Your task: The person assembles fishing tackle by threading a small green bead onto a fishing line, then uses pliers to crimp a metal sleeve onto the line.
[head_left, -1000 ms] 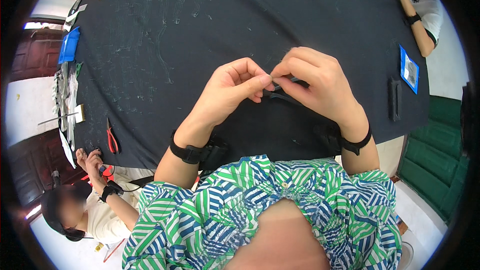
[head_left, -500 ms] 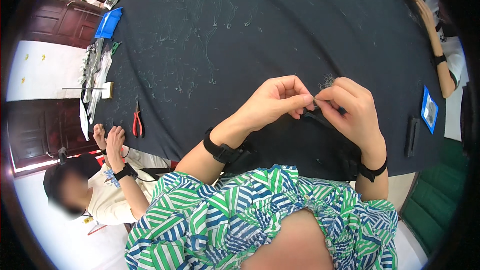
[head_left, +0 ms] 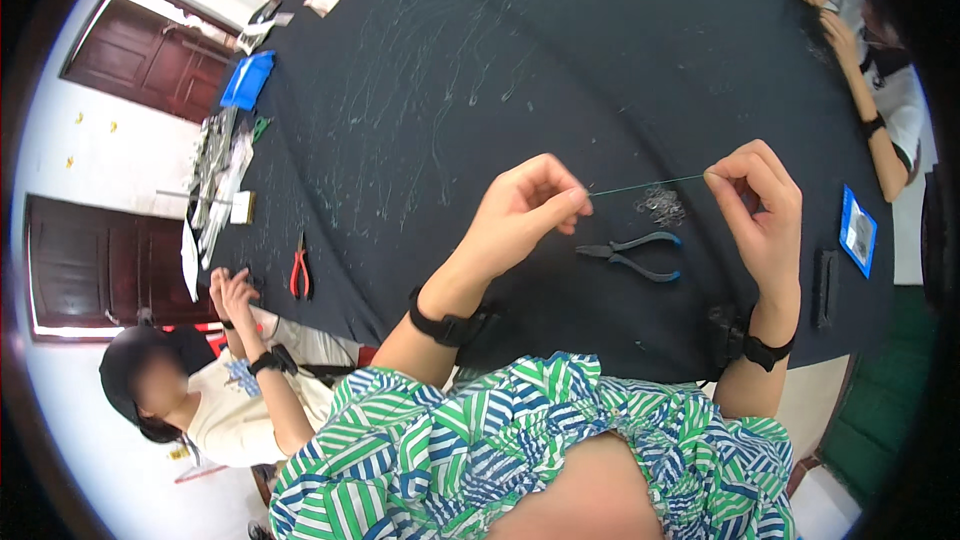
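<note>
A thin green line is stretched nearly level between my two hands. My left hand pinches its left end between thumb and index finger; whatever else is in that pinch is too small to make out. The other end sits in the pinch of my right hand, held slightly higher. Just under the line lies a pile of small bent metal pieces, which look like hooks. Closer to me, a pair of pliers with dark blue handles rests on the black cloth with its handles spread.
Red-handled pliers lie to the left near a co-worker's hands. Loose lengths of line are spread over the far cloth. At right are a blue packet and a black bar; another person's arms are beyond.
My hands were together at the fingertips. The right hand has moved away to the right, drawing the green line out straight. The blue-handled pliers, hidden before behind my hands, now show.
</note>
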`<state>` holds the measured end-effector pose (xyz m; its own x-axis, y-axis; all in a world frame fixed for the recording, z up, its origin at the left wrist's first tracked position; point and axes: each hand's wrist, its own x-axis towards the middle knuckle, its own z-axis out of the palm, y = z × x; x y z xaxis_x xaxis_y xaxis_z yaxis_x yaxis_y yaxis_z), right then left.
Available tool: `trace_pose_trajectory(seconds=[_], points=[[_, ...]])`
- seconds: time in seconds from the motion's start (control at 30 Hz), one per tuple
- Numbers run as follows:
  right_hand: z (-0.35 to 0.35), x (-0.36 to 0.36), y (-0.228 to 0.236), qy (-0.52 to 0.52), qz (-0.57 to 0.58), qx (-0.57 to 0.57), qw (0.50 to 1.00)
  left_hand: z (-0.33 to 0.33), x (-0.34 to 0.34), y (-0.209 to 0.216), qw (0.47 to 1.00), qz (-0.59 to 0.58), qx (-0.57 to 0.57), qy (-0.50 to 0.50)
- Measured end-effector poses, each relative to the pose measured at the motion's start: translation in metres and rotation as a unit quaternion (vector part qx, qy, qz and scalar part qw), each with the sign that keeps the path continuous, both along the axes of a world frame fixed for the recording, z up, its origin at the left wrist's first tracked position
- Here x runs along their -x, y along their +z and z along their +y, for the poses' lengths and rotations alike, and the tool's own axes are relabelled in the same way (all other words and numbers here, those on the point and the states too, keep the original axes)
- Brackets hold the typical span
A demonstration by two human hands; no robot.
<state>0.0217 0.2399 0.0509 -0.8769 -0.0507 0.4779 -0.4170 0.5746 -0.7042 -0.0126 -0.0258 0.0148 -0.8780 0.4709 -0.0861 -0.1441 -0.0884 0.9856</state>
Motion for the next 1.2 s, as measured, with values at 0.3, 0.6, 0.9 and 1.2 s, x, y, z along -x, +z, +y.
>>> trace_pose_trajectory(seconds=[0.3,0.6,0.9,1.2], points=[[0.004,-0.003,-0.002,0.011,-0.005,0.042,0.999,-0.039,-0.014,0.052,0.991,0.093,0.098,0.005],[-0.001,-0.004,0.000,0.030,-0.011,0.037,0.999,-0.122,0.007,0.130,0.929,0.057,0.357,-0.073],[-0.004,0.004,-0.010,0.031,-0.056,-0.012,0.998,-0.266,0.246,0.094,0.855,0.150,0.449,0.211],[0.002,0.014,-0.023,-0.010,-0.075,-0.037,0.996,-0.344,0.372,-0.021,0.789,0.012,0.198,0.581]])
